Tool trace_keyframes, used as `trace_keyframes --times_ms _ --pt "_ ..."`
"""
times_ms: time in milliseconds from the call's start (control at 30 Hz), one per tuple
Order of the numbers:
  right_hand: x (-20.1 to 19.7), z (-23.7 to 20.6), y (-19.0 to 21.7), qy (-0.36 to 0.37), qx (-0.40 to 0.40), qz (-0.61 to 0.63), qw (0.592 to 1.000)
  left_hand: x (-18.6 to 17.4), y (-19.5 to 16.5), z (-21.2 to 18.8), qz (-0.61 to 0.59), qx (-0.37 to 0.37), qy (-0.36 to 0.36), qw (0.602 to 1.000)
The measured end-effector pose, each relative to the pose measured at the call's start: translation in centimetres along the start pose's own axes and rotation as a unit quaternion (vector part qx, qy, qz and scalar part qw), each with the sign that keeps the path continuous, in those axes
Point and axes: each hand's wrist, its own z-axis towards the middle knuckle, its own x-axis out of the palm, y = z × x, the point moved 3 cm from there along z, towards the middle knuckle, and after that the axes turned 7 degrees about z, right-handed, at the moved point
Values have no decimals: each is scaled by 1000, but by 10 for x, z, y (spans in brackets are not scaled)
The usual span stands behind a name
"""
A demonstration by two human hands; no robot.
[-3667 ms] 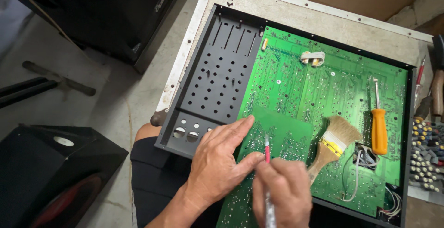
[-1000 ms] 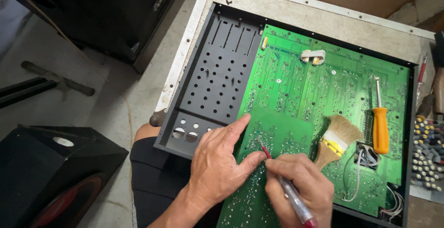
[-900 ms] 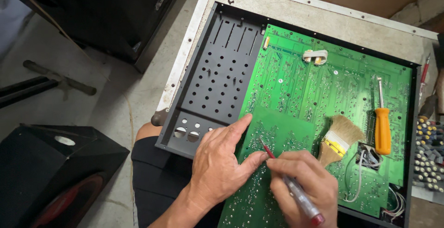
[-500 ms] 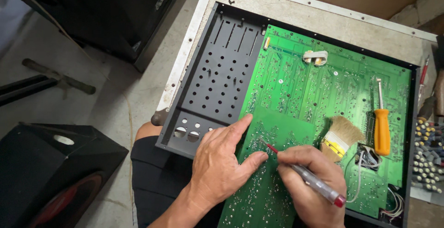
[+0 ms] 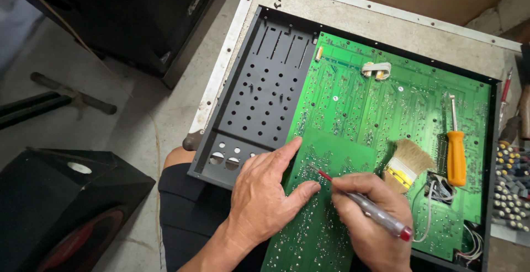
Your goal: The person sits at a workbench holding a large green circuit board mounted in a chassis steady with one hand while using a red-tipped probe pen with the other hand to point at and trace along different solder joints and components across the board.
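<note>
Low in the frame, the left hand [image 5: 264, 195] lies spread flat on the stiff, fragile green circuit board [image 5: 381, 117], best held by its edges, while the right hand [image 5: 369, 219] pinches a light, clear-handled tester screwdriver [image 5: 364, 207] like a pen.

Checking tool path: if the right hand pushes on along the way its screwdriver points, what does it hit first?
The right hand aims its clear-handled tester screwdriver up-left; the tip already looks down on the green circuit board. Sliding on, it likely meets the left hand's index finger, though depth is unclear.
</note>
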Motion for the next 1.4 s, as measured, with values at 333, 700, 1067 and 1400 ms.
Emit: trace_keyframes --times_ms 333,700,1067,1400 --pt "-7 -7 -11 -58 -12 123 991 1 1 1 -3 -7 5 1000" --pt "-15 -14 -13 -96 0 92 991 0 0 1 2 1 3 1000" --pt "-14 -16 -12 -44 -70 -12 997 0 1 -1 5 24 2 1000" --pt "-5 -10 14 6 -169 -73 983 -1 0 1 4 14 9 1000"
